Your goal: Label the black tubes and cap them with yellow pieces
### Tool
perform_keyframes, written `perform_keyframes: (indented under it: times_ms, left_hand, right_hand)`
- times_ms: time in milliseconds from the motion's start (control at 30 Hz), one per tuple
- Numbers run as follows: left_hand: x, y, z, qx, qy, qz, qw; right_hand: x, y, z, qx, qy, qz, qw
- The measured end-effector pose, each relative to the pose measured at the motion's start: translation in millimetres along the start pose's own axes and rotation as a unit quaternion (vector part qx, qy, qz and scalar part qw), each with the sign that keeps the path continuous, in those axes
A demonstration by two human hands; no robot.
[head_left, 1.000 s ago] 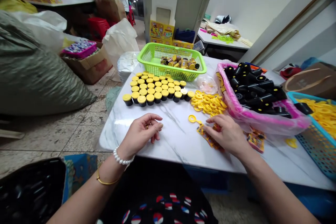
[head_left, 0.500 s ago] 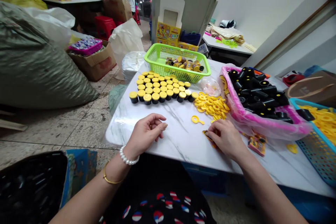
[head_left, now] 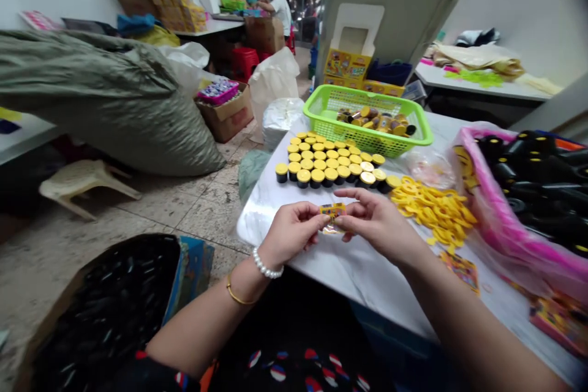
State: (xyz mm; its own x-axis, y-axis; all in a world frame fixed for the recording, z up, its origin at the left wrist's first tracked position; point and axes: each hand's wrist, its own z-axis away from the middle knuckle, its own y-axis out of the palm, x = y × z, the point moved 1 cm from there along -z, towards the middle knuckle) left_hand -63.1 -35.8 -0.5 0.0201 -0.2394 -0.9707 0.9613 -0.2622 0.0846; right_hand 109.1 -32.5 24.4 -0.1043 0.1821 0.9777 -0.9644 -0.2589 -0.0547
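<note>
A small printed yellow label, shiny and partly purple, is stretched between my two hands above the table's front edge. My left hand pinches its left end between thumb and fingers. On the other end, my right hand presses its thumb, with the index finger raised above. Beyond my hands stand rows of black tubs with yellow lids. A heap of yellow plastic ring pieces lies to the right, with a stack of printed labels near my right forearm.
A green basket with small filled containers sits at the back. At right is a pink plastic-lined basket of black bottles. A box of black parts stands at lower left. A person sits far off.
My right hand has lifted the label from the table and brought it left to my left hand, which now grips it too. The camera view has turned left.
</note>
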Motion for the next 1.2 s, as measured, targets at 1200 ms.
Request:
perform_keyframes:
  times_ms: [1200]
  left_hand:
    - [14,6,17,-0.195,0.064,0.046,0.978]
  right_hand:
    - [-34,16,-1,-0.067,-0.021,0.037,0.997]
